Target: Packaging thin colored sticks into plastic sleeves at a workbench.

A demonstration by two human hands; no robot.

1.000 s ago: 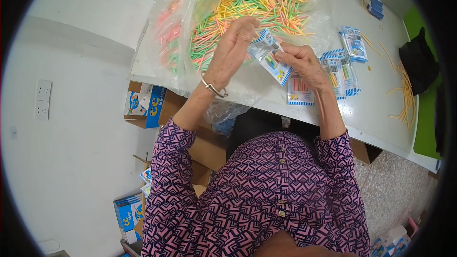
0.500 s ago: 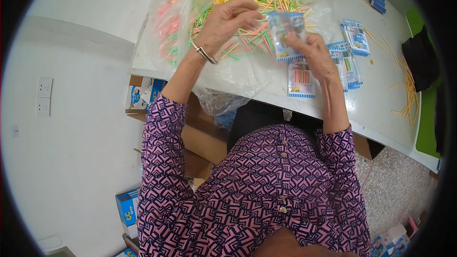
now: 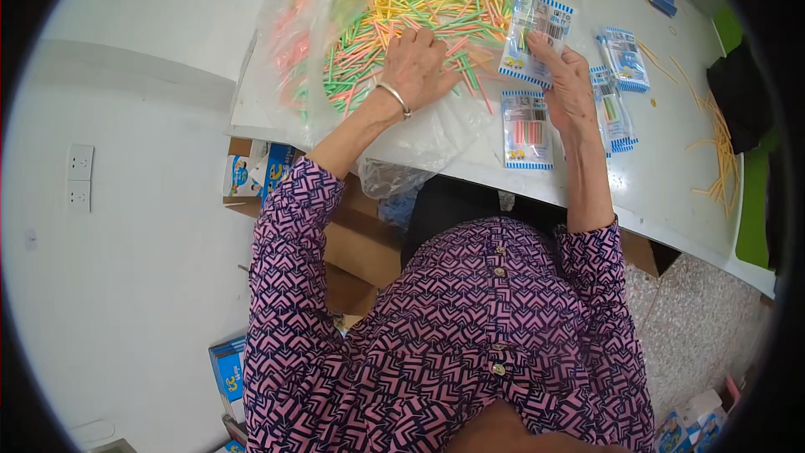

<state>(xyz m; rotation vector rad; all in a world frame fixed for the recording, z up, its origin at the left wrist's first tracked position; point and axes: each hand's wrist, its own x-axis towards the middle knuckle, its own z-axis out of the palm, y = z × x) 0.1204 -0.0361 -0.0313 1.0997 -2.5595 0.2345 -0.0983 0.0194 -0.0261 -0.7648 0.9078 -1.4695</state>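
Observation:
My left hand, a bracelet at its wrist, lies palm down on a heap of thin coloured sticks in yellow, orange, green and pink. Its thumb stands apart from the fingers, whose tips rest among the sticks. In my right hand is a clear packet with blue striped ends, pinched under the thumb and tilted above the table; a few coloured sticks show inside. Just below it a similar packet with pink sticks lies flat. The fingers under the held packet are hidden.
A clear plastic bag spreads under and around the heap. More packets lie right of my right hand, and loose pale sticks lie by the table's right edge. Cardboard boxes stand below the table. A black item sits far right.
My left hand has come down from beside the packet onto the sticks. My right hand has shifted the packet slightly up and right, uncovering more of the packet below.

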